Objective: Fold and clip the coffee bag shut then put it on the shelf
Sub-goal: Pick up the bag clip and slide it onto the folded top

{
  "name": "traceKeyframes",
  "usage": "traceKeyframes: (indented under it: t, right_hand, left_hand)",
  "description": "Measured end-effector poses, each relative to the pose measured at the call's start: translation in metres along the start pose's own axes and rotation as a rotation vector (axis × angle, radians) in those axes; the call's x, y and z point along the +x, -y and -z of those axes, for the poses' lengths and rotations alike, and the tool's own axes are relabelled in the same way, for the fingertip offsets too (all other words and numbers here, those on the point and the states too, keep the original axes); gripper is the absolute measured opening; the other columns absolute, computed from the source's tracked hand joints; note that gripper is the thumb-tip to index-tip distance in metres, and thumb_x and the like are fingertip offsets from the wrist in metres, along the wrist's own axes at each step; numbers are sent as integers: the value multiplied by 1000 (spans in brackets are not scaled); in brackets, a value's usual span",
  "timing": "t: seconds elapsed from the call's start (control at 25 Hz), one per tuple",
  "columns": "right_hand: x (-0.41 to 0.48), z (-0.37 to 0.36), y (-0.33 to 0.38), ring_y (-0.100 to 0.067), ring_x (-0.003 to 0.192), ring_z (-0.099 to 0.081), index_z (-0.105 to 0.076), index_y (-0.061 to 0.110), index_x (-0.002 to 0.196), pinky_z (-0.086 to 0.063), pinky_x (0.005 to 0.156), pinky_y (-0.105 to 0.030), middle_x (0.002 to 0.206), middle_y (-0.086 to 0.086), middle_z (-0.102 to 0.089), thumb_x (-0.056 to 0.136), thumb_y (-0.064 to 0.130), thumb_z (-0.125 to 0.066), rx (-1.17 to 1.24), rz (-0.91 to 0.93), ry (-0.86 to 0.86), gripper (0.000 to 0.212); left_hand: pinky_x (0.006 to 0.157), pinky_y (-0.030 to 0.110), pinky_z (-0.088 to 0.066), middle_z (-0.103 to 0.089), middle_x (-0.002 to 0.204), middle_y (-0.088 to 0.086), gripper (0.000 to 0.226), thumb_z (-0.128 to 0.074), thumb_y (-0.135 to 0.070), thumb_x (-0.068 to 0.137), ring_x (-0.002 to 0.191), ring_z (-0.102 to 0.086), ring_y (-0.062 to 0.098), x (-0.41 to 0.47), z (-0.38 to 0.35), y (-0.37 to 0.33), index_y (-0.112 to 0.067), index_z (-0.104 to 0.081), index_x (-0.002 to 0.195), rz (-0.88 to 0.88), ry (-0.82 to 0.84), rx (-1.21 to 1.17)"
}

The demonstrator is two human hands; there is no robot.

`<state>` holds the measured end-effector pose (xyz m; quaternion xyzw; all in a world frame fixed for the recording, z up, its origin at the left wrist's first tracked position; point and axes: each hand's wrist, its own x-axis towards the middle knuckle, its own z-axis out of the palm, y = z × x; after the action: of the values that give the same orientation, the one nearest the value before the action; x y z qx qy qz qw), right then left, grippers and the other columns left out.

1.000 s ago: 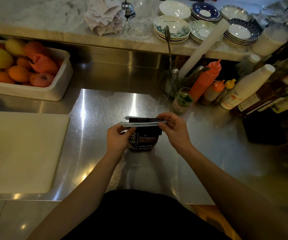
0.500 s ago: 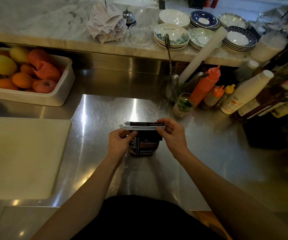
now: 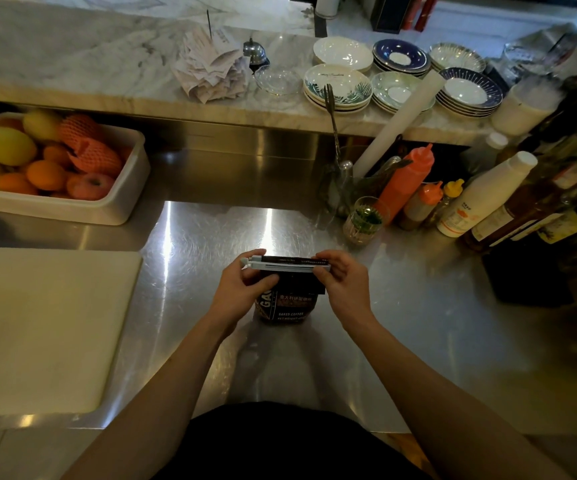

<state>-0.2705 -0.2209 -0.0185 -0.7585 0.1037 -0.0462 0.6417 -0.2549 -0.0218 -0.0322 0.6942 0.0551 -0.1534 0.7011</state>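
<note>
A dark coffee bag (image 3: 288,306) with white lettering stands upright on the steel counter (image 3: 210,237), its top folded over. A long white sealing clip (image 3: 287,266) lies across the folded top. My left hand (image 3: 242,289) pinches the clip's left end and the bag's upper left corner. My right hand (image 3: 344,282) grips the clip's right end and the bag's right side. The bag's upper edges are hidden behind my fingers.
A white cutting board (image 3: 37,323) lies at the left. A tub of fruit (image 3: 120,202) sits at back left. Squeeze bottles (image 3: 404,181), a small glass (image 3: 365,220) and dark bottles (image 3: 536,209) crowd the right. Stacked plates (image 3: 337,86) and a receipt spike (image 3: 210,71) are on the marble ledge.
The two bars of the clip have come together over the folded top. Both hands stay at the clip's ends; the view has tilted so the bag sits lower in frame.
</note>
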Motion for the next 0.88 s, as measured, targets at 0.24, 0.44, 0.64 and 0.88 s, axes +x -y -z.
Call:
traceKeyframes:
  t: [0.24,0.44,0.64,0.88]
  right_hand:
    - [-2,0,-4,-7,89,-69,-66,20,95,-57,80,-21,93,4,-70,84,-4,-64,-73,12,1,26]
    - [-4,1,-4,-11,93,-68,-66,20,96,-58,83,-25,94,5,-69,86,0,-63,-126,26,16,23]
    - [-3,1,-7,-11,93,-66,-65,27,97,-58,86,-33,92,13,-67,88,5,-62,-229,71,23,24]
    - [-2,0,-6,-7,91,-63,-66,20,98,-54,85,-28,93,7,-67,90,5,-58,-291,134,40,19]
  left_hand:
    - [79,19,-55,-74,98,-1,15,-68,-18,86,94,-70,6,-3,4,-5,-17,-68,101,-40,-59,31]
    - [74,17,-55,-77,89,-1,12,-72,-10,82,90,-72,10,-6,2,-4,-15,-72,93,-50,-82,-64]
    - [85,30,-55,-77,94,5,16,-71,-15,84,95,-73,17,-4,11,-3,-14,-73,99,-43,-74,-39]
    - [81,26,-55,-77,89,3,10,-74,-18,80,87,-73,11,-1,14,-8,-17,-74,90,-96,-115,115]
